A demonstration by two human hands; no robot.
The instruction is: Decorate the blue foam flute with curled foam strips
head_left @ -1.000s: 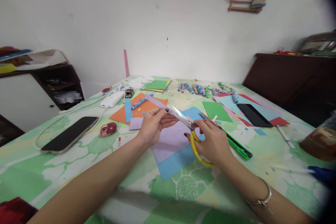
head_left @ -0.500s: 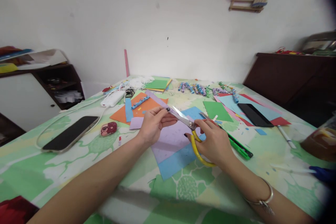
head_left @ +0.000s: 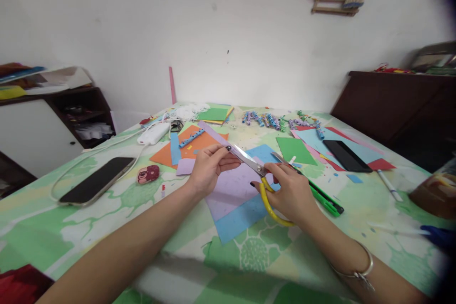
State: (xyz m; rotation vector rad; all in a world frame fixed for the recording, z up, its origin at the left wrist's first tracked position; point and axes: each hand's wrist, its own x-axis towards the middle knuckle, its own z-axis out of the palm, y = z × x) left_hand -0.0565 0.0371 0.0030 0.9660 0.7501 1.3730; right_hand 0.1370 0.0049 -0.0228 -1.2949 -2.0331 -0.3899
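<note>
My left hand (head_left: 213, 168) pinches a narrow purple paper strip (head_left: 211, 133) between thumb and fingers. In my right hand (head_left: 290, 187) is a pair of yellow-handled scissors (head_left: 273, 209), its blades lying along the strip and pointing at my left fingertips. Whether the blades are fully closed is hard to make out. Below both hands lie a purple paper sheet (head_left: 231, 190) and a blue paper sheet (head_left: 238, 223), one over the other. Beside my right hand rests a green box cutter (head_left: 326, 200), partly covered by it.
Orange paper (head_left: 162, 154) bears a blue rolled strip (head_left: 191, 138). Phones lie left (head_left: 98, 180) and right (head_left: 347, 156). Several curled paper pieces (head_left: 272, 121) line the back, near white string (head_left: 188, 112). A pen (head_left: 389, 185) and a brown container (head_left: 434, 194) stand at right.
Almost nothing differs. The scissors' blades look slightly closer together along the purple strip; both hands keep their places, and the view shifts a touch.
</note>
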